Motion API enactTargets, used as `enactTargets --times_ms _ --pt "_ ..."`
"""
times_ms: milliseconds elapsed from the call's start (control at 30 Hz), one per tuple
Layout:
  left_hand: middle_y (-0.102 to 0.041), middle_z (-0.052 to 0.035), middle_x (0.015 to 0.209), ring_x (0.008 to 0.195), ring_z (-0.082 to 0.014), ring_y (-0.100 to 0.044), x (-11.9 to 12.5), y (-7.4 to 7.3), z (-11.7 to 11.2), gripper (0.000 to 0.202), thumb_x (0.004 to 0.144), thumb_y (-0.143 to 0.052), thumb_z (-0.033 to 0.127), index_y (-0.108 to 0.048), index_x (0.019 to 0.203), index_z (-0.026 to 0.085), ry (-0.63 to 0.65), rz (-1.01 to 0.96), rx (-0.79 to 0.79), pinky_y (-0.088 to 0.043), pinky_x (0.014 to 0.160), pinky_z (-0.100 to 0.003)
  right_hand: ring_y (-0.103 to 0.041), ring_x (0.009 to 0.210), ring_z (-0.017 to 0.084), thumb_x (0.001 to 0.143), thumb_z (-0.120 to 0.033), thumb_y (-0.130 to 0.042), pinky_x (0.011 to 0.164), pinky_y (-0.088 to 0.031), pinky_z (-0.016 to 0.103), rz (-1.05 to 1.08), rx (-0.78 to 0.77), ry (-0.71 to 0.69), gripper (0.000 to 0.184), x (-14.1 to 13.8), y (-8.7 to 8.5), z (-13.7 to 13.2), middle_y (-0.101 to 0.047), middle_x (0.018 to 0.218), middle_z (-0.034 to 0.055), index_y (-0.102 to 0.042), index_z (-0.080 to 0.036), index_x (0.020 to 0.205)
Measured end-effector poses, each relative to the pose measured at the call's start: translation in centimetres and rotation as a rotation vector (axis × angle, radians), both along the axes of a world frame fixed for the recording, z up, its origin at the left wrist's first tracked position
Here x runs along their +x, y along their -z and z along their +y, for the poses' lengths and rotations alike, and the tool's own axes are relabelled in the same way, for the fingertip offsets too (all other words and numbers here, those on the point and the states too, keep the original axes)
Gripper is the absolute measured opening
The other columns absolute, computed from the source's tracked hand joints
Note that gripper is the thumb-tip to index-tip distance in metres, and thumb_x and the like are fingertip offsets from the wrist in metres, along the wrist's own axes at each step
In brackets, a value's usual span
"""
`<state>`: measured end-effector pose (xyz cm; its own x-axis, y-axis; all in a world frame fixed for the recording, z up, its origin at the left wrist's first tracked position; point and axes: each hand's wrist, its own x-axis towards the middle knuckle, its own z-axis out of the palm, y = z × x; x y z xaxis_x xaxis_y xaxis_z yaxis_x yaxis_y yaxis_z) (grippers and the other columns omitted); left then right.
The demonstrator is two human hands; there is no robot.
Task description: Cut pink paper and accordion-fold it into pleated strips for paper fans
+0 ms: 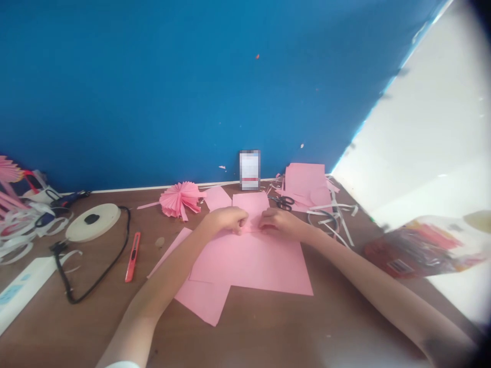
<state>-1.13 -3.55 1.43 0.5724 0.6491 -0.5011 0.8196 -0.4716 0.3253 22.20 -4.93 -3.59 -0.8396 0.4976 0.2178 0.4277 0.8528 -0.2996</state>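
Both hands meet over a piece of pink paper (251, 204) near the middle of the table. My left hand (229, 219) is closed, its fingers curled and pinching the left edge of that paper. On the opposite edge, my right hand (279, 223) is also closed, its bent fingertips pressed onto the paper. The paper's far part stands out beyond my fingers, and a crease-like line runs between the hands. Beneath lies a larger pink sheet (257, 266), overlapping another pink sheet (209, 301) at the lower left.
A pleated pink paper rosette (180, 198), black scissors (284, 203) and more pink sheets (305, 179) lie toward the blue wall. At left are a red box cutter (132, 258), a round white device (93, 223) with a black cable, and paper strips. A plastic packet (418, 250) sits right.
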Motion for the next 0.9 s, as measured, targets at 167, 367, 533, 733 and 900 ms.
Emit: enactTargets --times_ms 167,367,533,733,900 --pt "-0.061 0.0004 0.086 0.069 -0.0143 -0.051 0.8 -0.1 -0.8 0.016 0.073 -0.059 0.024 -0.054 0.088 0.021 0.023 0.023 0.048 -0.032 0.056 -0.025 -0.055 0.080 0.016 0.086 -0.011 -0.056 0.073 -0.037 0.027 0.015 -0.054 0.029 0.012 -0.3 -0.4 -0.5 -0.062 0.083 0.0055 -0.067 -0.016 0.085" --pt "-0.061 -0.0022 0.083 0.067 -0.0161 -0.054 1.4 0.5 -1.0 0.014 0.080 -0.050 0.033 -0.052 0.086 0.021 0.028 0.037 0.063 -0.032 0.054 -0.026 -0.056 0.081 0.016 0.085 -0.010 -0.056 0.071 -0.037 0.026 0.010 -0.086 0.031 0.013 -0.1 -0.5 -0.5 -0.062 0.086 0.0056 -0.067 -0.016 0.088" --pt "-0.062 -0.0018 0.092 0.073 -0.0168 -0.055 1.1 0.3 -1.0 0.018 0.077 -0.053 0.035 -0.053 0.090 0.022 0.003 0.015 0.068 -0.032 0.055 -0.026 -0.055 0.079 0.015 0.085 -0.009 -0.054 0.068 -0.037 0.024 0.000 -0.137 0.032 0.016 0.4 -0.7 -0.2 -0.060 0.085 0.0048 -0.067 -0.017 0.090" --pt "-0.059 -0.0014 0.086 0.068 -0.0156 -0.050 1.1 0.5 -1.1 0.016 0.077 -0.053 0.036 -0.051 0.084 0.021 -0.001 0.011 0.102 -0.030 0.054 -0.027 -0.053 0.073 0.012 0.079 -0.005 -0.056 0.064 -0.036 0.023 0.054 -0.205 0.056 0.016 0.5 -0.5 -0.1 -0.060 0.082 0.0021 -0.065 -0.017 0.084" --pt "-0.057 -0.0009 0.081 0.064 -0.0146 -0.047 1.1 0.8 -1.0 0.011 0.075 -0.054 0.030 -0.050 0.078 0.020 0.050 -0.007 0.152 -0.027 0.053 -0.027 -0.055 0.075 0.013 0.079 -0.005 -0.057 0.067 -0.038 0.024 0.089 -0.232 0.040 0.017 0.7 0.0 0.3 -0.062 0.085 0.0033 -0.068 -0.017 0.084"
